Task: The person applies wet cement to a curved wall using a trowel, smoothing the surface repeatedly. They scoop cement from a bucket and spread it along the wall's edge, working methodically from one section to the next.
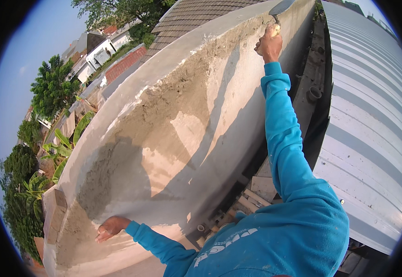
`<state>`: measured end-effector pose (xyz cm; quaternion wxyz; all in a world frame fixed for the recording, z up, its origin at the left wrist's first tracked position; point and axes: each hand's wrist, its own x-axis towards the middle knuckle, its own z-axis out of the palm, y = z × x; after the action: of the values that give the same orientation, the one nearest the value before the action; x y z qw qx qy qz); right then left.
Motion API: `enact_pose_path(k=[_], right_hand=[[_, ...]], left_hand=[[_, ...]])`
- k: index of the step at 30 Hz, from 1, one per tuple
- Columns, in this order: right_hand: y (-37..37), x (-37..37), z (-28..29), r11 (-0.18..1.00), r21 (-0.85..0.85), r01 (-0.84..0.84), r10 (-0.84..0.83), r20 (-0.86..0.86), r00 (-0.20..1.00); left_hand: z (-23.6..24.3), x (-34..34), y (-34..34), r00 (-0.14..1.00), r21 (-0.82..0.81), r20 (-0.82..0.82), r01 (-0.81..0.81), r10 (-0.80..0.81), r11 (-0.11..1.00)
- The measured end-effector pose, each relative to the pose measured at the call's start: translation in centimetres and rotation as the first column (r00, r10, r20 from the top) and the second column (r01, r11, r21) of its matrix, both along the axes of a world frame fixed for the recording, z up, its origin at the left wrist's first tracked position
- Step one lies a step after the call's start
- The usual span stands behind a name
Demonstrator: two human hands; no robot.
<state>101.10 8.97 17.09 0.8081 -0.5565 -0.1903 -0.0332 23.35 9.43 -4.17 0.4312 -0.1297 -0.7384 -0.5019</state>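
Pale wall (231, 150) runs from lower left to upper right of view; ribbed metal roof (367, 138) lies past its right side. Rough grey-brown mortar (178, 97) coats a band along the wall's top edge. Left hand (111, 227) at the wall's lower-left end, fingers close together; contact or contents: cannot tell. Right hand (270, 45) grips a trowel (282, 7) near the far end's top edge.
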Motion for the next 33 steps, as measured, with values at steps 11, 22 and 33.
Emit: enact_pose_path(k=[11, 22, 33], right_hand=[[-1.2, -2.5, -2.4, 0.966, 0.177, -0.19, 0.206, -0.076, 0.976], [-0.8, -3.3, -3.6, 0.996, 0.004, -0.094, 0.094, -0.035, 0.995], [-0.7, -4.1, -5.3, 0.99, 0.051, -0.134, 0.136, -0.034, 0.99]], left_hand=[[-0.3, 0.5, 0.0, 0.994, 0.06, -0.015, 0.105, -0.104, 0.993], [4.3, 6.0, -1.7, 0.914, 0.361, 0.139, 0.312, -0.382, 0.879], [2.7, 4.4, -1.0, 0.967, 0.211, 0.015, 0.244, -0.253, 0.947]])
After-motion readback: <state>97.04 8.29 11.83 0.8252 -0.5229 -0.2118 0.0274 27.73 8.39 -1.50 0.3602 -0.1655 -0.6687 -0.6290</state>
